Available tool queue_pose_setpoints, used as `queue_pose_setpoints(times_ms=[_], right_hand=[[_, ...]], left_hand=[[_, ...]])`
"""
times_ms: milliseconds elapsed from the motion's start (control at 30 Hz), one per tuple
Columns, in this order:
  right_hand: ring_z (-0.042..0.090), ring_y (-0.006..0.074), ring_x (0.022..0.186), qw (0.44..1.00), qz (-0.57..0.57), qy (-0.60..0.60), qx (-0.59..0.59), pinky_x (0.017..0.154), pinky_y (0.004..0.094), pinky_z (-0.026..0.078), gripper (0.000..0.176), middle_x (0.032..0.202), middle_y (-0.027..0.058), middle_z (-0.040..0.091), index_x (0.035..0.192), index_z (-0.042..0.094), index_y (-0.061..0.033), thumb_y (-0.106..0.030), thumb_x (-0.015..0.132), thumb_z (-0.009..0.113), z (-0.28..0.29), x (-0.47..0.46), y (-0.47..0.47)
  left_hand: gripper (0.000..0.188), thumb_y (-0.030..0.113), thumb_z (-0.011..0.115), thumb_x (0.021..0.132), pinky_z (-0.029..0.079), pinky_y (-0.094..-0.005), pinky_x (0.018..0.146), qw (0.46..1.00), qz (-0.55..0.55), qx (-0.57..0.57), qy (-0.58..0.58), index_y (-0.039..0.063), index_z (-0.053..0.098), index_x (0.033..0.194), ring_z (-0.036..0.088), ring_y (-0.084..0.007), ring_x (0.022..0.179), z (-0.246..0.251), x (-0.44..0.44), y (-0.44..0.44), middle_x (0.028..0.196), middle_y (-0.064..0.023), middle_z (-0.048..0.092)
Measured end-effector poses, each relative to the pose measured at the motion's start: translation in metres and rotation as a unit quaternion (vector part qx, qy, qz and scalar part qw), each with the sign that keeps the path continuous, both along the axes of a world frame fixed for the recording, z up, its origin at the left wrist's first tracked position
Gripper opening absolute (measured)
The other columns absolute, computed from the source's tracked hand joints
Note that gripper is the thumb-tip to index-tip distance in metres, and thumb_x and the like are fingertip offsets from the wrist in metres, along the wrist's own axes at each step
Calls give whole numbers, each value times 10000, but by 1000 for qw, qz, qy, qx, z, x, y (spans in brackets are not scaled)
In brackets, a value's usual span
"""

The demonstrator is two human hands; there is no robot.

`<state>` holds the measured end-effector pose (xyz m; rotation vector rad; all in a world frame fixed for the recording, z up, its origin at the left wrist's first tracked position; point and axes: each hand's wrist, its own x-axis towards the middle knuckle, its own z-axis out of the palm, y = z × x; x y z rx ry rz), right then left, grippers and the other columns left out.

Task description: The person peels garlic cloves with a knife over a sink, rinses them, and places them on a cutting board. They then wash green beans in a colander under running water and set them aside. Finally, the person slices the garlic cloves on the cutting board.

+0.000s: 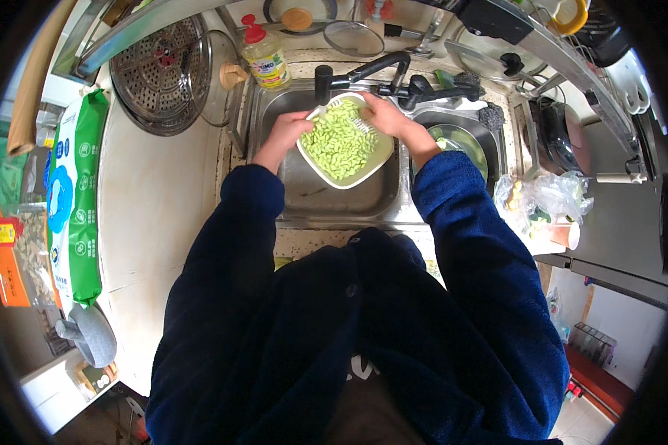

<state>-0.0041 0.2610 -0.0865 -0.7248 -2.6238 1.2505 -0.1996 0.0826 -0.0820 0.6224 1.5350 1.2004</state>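
Both my hands hold a white plastic colander basket over the left basin of a steel double sink. Shelled green beans fill much of it. My left hand grips its left rim, the thumb on the edge. At the upper right rim, my right hand has its fingertips by the slotted part; some are hidden. The black faucet has its outlet just above the basket's upper left edge, with what looks like water under it. A clear bowl sits in the right basin, partly behind my right forearm.
A dish soap bottle with a red pump stands behind the sink. Steamer plates lean at the upper left. Dark scouring pads lie behind the right basin. Plastic bags and a paper cup are at the right, a stone mortar at the lower left.
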Motion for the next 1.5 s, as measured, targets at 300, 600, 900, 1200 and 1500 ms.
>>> queue_pose_setpoints(times_ms=[300,600,900,1200,1500], right_hand=[[682,247,804,845,-418,135,-306,515,321,534,357,998,164,666,1201,564,-50,-17,853,492,-71,42,-60],[635,177,614,805,-460,129,-351,375,284,482,297,911,103,659,1183,559,-45,-26,893,499,-74,28,-66],[664,238,676,779,-501,156,-342,410,328,552,289,957,140,645,1186,528,-17,-51,902,487,-57,27,-68],[647,184,590,832,-472,152,-250,380,291,502,269,898,111,669,1154,576,-47,-61,889,528,-63,13,-80],[642,194,639,845,-414,125,-314,390,310,524,303,942,119,657,1177,561,-36,-41,881,494,-74,21,-90]], left_hand=[[816,165,700,792,452,-285,879,990,67,63,106,7,260,1460,572,-190,1068,-72,8,30,1258,-165,563],[571,229,639,887,477,-471,924,963,216,-35,-158,129,365,1379,542,-265,1154,-46,62,-4,1304,-108,513],[881,318,679,863,394,-562,977,959,195,-43,-201,129,110,1509,351,-374,1314,-18,72,-46,1459,-161,319],[839,550,520,904,301,-591,1044,903,291,-50,-313,160,82,1504,253,-397,1360,-29,64,-62,1456,-206,271],[743,548,318,970,238,-630,1069,867,323,-29,-378,178,-33,1511,262,-444,1355,-29,68,-71,1484,-226,235]])
